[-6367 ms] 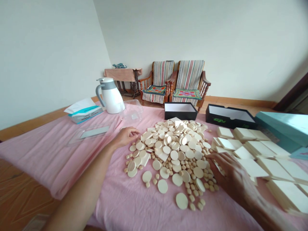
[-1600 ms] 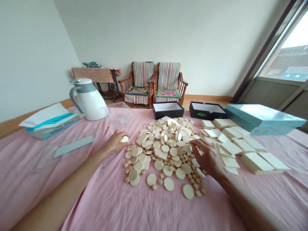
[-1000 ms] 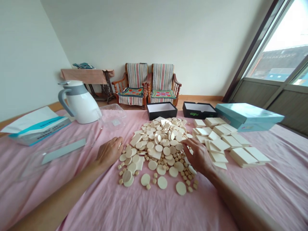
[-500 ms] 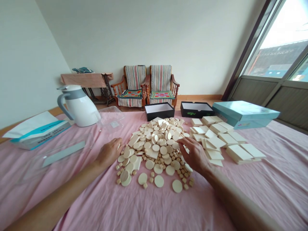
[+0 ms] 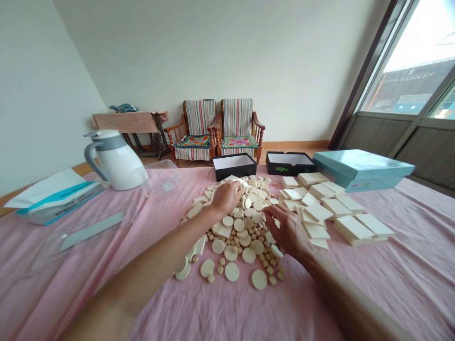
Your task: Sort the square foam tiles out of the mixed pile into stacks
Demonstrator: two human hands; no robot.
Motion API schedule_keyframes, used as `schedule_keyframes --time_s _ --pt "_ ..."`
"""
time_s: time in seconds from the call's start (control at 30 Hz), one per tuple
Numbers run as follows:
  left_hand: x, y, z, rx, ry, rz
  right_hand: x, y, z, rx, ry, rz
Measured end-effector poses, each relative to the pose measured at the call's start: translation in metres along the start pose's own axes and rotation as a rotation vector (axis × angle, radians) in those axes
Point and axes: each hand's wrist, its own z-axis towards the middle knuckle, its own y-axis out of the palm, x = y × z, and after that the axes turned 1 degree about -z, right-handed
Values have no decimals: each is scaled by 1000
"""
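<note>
While both hands [image 5: 227,196] rest on it, the pile [image 5: 245,220] lies between.

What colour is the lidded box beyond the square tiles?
Light teal; the lidded box shows best in the head view.

On the surface [image 5: 213,308], the pile of discs [image 5: 241,222] lies centre; stacked square tiles [image 5: 330,208] right, jug [image 5: 115,161] left, two open boxes [image 5: 234,166] behind.
</note>
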Motion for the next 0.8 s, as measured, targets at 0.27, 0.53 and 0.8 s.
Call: schedule_keyframes --time_s 0.27,0.53,0.8 --pt "13 18 1 -2 203 -44 2 7 0 -70 46 -113" --pt "-35 -23 -80 237 215 -173 -4 13 -4 -195 -2 -289" --pt "-102 -41 -140 145 -82 -206 -34 28 14 -341 30 -310"
